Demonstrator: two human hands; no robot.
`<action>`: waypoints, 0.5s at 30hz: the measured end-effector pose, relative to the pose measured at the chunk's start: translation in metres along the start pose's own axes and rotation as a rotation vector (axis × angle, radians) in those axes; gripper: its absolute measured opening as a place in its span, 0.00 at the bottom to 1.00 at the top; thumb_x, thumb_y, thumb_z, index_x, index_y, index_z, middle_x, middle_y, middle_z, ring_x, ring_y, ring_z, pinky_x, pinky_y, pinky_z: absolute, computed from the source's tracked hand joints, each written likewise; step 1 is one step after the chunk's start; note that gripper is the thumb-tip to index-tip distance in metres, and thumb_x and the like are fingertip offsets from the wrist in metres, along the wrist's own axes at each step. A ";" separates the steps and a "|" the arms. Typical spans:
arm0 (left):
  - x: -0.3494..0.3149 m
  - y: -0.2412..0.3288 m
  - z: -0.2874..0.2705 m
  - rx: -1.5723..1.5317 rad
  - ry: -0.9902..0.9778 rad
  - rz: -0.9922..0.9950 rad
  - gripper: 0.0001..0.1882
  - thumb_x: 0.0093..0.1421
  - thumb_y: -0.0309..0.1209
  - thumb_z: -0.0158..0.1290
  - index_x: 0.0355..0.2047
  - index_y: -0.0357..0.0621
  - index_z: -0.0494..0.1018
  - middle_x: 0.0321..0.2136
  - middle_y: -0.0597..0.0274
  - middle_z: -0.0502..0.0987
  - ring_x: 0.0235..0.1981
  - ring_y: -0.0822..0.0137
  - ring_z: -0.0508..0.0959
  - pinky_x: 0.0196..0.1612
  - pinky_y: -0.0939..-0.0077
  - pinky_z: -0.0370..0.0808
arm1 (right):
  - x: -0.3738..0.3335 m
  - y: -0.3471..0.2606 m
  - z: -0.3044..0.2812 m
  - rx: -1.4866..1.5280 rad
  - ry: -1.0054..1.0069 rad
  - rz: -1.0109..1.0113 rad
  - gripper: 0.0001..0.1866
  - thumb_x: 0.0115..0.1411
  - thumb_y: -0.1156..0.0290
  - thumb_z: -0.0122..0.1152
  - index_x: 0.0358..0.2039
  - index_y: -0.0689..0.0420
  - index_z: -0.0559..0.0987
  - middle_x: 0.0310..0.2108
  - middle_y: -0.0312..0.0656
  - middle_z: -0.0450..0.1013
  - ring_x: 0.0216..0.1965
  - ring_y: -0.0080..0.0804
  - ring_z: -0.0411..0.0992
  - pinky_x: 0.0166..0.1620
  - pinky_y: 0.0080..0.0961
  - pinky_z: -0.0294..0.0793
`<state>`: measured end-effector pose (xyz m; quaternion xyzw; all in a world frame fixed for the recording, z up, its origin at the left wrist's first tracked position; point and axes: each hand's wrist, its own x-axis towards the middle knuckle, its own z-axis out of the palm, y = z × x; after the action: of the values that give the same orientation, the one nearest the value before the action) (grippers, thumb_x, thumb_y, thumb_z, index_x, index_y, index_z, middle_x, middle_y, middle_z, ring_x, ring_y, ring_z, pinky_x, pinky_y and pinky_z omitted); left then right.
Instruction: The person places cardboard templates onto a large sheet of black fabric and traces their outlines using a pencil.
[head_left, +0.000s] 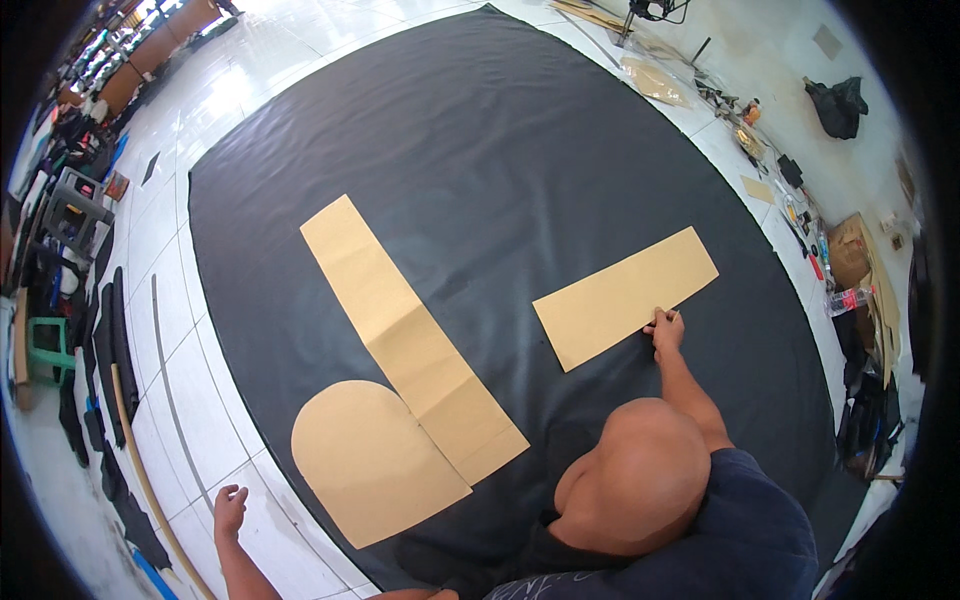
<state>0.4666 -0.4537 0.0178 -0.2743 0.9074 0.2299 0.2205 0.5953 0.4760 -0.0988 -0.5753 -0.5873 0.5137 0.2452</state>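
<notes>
My right hand (666, 332) is at the near edge of a tan rectangular cardboard pattern piece (625, 298), its fingers pinched together. Whatever they grip is too small to make out. My left hand (230, 510) hovers off to the left above the white tiles, fingers loosely apart and nothing visible in them. Underneath the pattern pieces spreads a large black leather-like sheet (450, 150). Left of the rectangle lies a long creased tan strip (410, 335). A tan piece with one rounded end (375, 465) touches the strip's lower left side.
My bent knee (640, 465) rises near the sheet's front. Along the left stand a grey stool (75, 215), a green stool (48, 345) and a long wooden pole (140, 465). By the right wall are a plastic bottle (850, 300), cardboard (848, 255) and a black bag (838, 106).
</notes>
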 end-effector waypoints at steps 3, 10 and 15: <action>0.002 -0.006 -0.001 0.016 -0.001 0.011 0.29 0.60 0.43 0.58 0.56 0.37 0.70 0.40 0.50 0.78 0.30 0.64 0.79 0.25 0.71 0.73 | 0.002 0.002 0.002 -0.022 0.001 0.006 0.12 0.64 0.66 0.59 0.41 0.58 0.70 0.27 0.37 0.72 0.18 0.22 0.72 0.23 0.19 0.70; -0.006 0.004 0.001 -0.019 0.012 -0.016 0.28 0.59 0.41 0.60 0.54 0.36 0.71 0.39 0.49 0.78 0.32 0.63 0.78 0.36 0.69 0.76 | 0.000 0.001 0.000 -0.030 0.008 -0.001 0.12 0.65 0.66 0.57 0.42 0.61 0.70 0.28 0.39 0.73 0.20 0.23 0.74 0.29 0.23 0.74; -0.008 0.003 0.000 -0.037 0.011 -0.016 0.28 0.59 0.42 0.60 0.54 0.36 0.71 0.38 0.49 0.78 0.31 0.64 0.78 0.36 0.69 0.76 | -0.003 -0.003 0.000 -0.063 0.005 0.003 0.12 0.65 0.66 0.57 0.42 0.61 0.71 0.28 0.39 0.74 0.20 0.23 0.74 0.29 0.23 0.73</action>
<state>0.4709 -0.4482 0.0234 -0.2867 0.9021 0.2432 0.2120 0.5945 0.4740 -0.0953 -0.5849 -0.6018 0.4940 0.2275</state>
